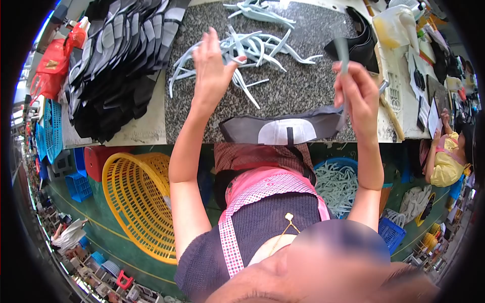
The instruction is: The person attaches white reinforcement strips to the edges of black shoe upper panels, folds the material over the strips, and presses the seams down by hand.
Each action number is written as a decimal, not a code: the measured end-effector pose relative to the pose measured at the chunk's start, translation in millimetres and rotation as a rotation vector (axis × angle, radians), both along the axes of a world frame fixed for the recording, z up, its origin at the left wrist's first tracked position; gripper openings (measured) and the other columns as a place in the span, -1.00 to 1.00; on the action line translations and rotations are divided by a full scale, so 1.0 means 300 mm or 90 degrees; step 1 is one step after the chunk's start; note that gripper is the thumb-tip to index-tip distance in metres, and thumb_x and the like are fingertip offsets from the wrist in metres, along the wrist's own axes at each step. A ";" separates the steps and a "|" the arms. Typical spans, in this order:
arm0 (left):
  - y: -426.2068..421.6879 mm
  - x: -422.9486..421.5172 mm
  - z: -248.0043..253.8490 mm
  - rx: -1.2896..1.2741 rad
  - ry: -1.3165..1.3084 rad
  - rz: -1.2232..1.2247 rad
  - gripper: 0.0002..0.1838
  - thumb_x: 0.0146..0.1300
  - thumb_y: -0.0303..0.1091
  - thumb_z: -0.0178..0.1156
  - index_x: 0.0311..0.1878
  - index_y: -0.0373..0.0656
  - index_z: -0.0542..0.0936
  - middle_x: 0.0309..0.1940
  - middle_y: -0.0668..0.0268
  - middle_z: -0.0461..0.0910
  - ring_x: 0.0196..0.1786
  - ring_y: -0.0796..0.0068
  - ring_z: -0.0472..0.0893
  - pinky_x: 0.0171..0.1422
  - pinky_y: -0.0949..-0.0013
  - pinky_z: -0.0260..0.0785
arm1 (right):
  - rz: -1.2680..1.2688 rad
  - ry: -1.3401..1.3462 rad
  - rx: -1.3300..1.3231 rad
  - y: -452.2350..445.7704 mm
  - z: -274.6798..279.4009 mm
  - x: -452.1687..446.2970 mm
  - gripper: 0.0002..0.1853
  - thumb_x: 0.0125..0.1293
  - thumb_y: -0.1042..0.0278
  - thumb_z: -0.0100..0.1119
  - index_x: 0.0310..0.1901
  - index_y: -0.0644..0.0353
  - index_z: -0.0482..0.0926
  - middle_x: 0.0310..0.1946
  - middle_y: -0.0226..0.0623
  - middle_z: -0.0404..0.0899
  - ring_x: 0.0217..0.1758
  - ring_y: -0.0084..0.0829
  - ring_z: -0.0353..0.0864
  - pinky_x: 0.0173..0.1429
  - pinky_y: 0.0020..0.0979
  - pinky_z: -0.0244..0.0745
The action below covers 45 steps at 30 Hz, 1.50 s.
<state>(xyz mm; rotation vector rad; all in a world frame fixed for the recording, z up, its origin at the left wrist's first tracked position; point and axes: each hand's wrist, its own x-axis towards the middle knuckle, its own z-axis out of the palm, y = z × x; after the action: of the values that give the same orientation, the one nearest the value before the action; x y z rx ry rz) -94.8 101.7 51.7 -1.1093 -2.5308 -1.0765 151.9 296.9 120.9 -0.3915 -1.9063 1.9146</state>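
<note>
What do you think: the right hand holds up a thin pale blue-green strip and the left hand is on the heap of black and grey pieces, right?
Not quite: in the head view, the left hand is at the loose pile of thin pale blue-green strips instead. The right hand does hold up a pale strip.

Right hand (357,93) pinching a pale strip (342,50), left hand (209,65) at the pile (246,45)

Ref: granite slab (303,88). Strip is upright over slab's right part, blurred. Left hand spread, palm down, over left side of the strip pile, mid-slab. Smaller bunch (258,11) at slab's far edge. Dark panel with white patch (288,130) along slab's near edge. Black curved piece (365,35) at slab's far right. Stack of dark pieces (118,65) left of slab. Yellow basket (126,202) below slab's near-left corner.
</note>
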 end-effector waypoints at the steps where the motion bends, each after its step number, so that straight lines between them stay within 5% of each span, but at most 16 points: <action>1: -0.029 0.030 0.018 -0.011 0.174 0.028 -0.14 0.25 -0.13 0.51 0.47 -0.43 0.39 0.34 -0.16 0.49 0.23 -0.10 0.57 0.27 -0.05 0.51 | 0.033 -0.050 -0.013 -0.033 -0.013 0.036 -0.80 0.60 0.41 0.12 0.11 0.32 0.60 -0.22 -0.35 0.66 -0.33 -0.67 0.63 -0.22 -0.56 0.59; 2: -0.063 0.076 0.056 -0.014 0.105 -0.032 -0.04 0.19 -0.07 0.54 0.52 -0.37 0.32 0.43 -0.08 0.40 0.30 0.02 0.51 0.22 -0.01 0.54 | 0.065 -0.098 -0.025 -0.068 -0.030 0.071 -0.81 0.60 0.42 0.13 0.09 0.33 0.60 -0.21 -0.35 0.66 -0.32 -0.66 0.64 -0.21 -0.56 0.59; 5: -0.148 0.241 0.079 0.153 -0.593 -0.303 -0.15 0.12 -0.33 0.61 0.46 -0.24 0.41 0.33 0.10 0.47 0.10 0.36 0.66 0.05 0.36 0.60 | 0.175 -0.222 -0.079 -0.165 -0.070 0.133 -0.85 0.57 0.49 0.12 0.03 0.35 0.61 -0.19 -0.33 0.67 -0.26 -0.64 0.67 -0.18 -0.55 0.60; 7: -0.193 0.322 0.084 0.226 -0.836 -0.386 -0.38 0.15 -0.50 0.56 0.28 -0.28 0.56 0.20 0.16 0.57 -0.02 0.45 0.71 0.00 0.45 0.60 | 0.212 -0.283 -0.011 -0.214 -0.089 0.135 -0.84 0.46 0.58 0.15 -0.02 0.37 0.65 -0.21 -0.30 0.68 -0.26 -0.57 0.69 -0.16 -0.47 0.59; 9: -0.255 0.360 -0.003 0.178 -0.788 -0.375 -0.64 0.27 -0.44 0.50 0.09 -0.36 0.70 -0.02 0.18 0.69 -0.12 0.47 0.73 -0.05 0.46 0.63 | 0.265 -0.242 0.159 -0.238 -0.110 0.120 -0.82 0.37 0.57 0.22 -0.03 0.35 0.68 -0.23 -0.23 0.70 -0.25 -0.43 0.72 -0.14 -0.40 0.59; 10: -0.267 0.378 -0.014 0.213 -0.755 -0.336 -0.86 0.34 -0.60 0.39 -0.06 -0.39 0.76 -0.15 0.22 0.72 -0.19 0.51 0.74 -0.04 0.48 0.66 | 0.248 -0.205 0.168 -0.249 -0.126 0.110 -0.80 0.32 0.51 0.31 -0.05 0.30 0.70 -0.23 -0.15 0.72 -0.23 -0.28 0.74 -0.11 -0.34 0.60; 14: -0.312 0.385 -0.034 0.131 -0.688 -0.185 -0.83 0.37 -0.62 0.34 -0.01 -0.34 0.78 -0.13 0.22 0.73 -0.16 0.51 0.76 -0.04 0.50 0.65 | 0.083 -0.126 0.261 -0.310 -0.195 0.045 -0.87 0.32 0.37 0.40 -0.17 0.20 0.72 -0.26 -0.24 0.73 -0.25 -0.25 0.75 -0.21 -0.30 0.61; 18: -0.293 0.367 -0.062 -0.008 -0.357 -0.127 -0.83 0.30 -0.57 0.41 -0.06 -0.25 0.81 -0.23 0.24 0.75 -0.27 0.58 0.75 -0.18 0.51 0.60 | 0.045 -0.238 0.421 -0.340 -0.243 -0.021 -0.89 0.33 0.28 0.40 -0.29 0.08 0.69 -0.41 -0.41 0.65 -0.40 -0.31 0.70 -0.33 -0.26 0.55; 25: -0.255 0.361 -0.118 0.044 -0.389 -0.069 -0.89 0.22 -0.52 0.50 -0.19 -0.25 0.81 -0.33 0.28 0.74 -0.41 0.61 0.71 -0.33 0.52 0.54 | -0.004 -0.282 0.466 -0.350 -0.305 -0.048 -0.85 0.29 0.23 0.44 -0.31 0.09 0.70 -0.38 -0.35 0.70 -0.42 -0.27 0.72 -0.32 -0.25 0.59; 31: -0.241 0.328 -0.056 -0.155 -0.359 0.005 -0.76 0.11 -0.50 0.54 -0.14 -0.19 0.75 -0.30 0.27 0.69 -0.27 0.43 0.72 -0.28 0.37 0.52 | 0.009 -0.334 0.471 -0.350 -0.315 -0.053 -0.81 0.30 0.19 0.42 -0.28 0.10 0.67 -0.37 -0.31 0.69 -0.38 -0.21 0.74 -0.32 -0.20 0.61; 32: -0.250 0.326 -0.069 -0.169 -0.209 -0.037 -0.78 0.08 -0.52 0.49 -0.17 -0.24 0.71 -0.21 0.28 0.71 -0.17 0.46 0.70 -0.25 0.43 0.42 | 0.015 -0.340 0.476 -0.349 -0.310 -0.055 -0.81 0.30 0.18 0.42 -0.26 0.10 0.66 -0.36 -0.31 0.69 -0.38 -0.20 0.74 -0.32 -0.19 0.61; 36: -0.243 0.384 -0.108 -0.050 -0.004 -0.341 -0.72 0.08 -0.48 0.25 -0.10 -0.21 0.75 -0.08 0.28 0.75 -0.01 0.25 0.72 0.02 0.25 0.55 | 0.027 -0.395 0.493 -0.342 -0.284 -0.059 -0.78 0.32 0.17 0.41 -0.20 0.10 0.64 -0.32 -0.29 0.68 -0.33 -0.18 0.75 -0.32 -0.19 0.61; 40: -0.258 0.432 -0.151 -0.108 0.043 -0.347 -0.68 0.16 -0.45 0.24 -0.01 -0.18 0.75 -0.02 0.28 0.76 0.08 0.30 0.73 0.16 0.21 0.56 | -0.007 -0.326 0.377 -0.285 -0.213 0.009 -0.77 0.29 0.24 0.46 -0.15 0.16 0.66 -0.29 -0.23 0.69 -0.26 -0.23 0.76 -0.31 -0.25 0.63; 43: -0.264 0.434 -0.166 -0.115 0.059 -0.346 -0.69 0.23 -0.40 0.25 0.04 -0.18 0.73 0.02 0.28 0.75 0.10 0.34 0.73 0.18 0.22 0.55 | -0.006 -0.374 0.091 -0.217 -0.159 0.071 -0.86 0.29 0.54 0.46 -0.16 0.33 0.69 -0.32 -0.38 0.72 -0.29 -0.68 0.67 -0.27 -0.57 0.56; 45: -0.266 0.436 -0.174 -0.109 0.053 -0.345 -0.70 0.23 -0.40 0.26 0.03 -0.17 0.73 0.02 0.29 0.75 0.08 0.35 0.73 0.18 0.23 0.55 | -0.037 -0.372 0.014 -0.212 -0.184 0.096 -0.89 0.34 0.54 0.44 -0.17 0.34 0.69 -0.30 -0.41 0.72 -0.29 -0.73 0.64 -0.26 -0.63 0.53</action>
<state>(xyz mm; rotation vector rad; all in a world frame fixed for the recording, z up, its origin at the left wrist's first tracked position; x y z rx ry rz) 35.9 22.0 -0.4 -1.9165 -2.3467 -0.8954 180.8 233.4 65.7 -1.0831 -2.2240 1.8715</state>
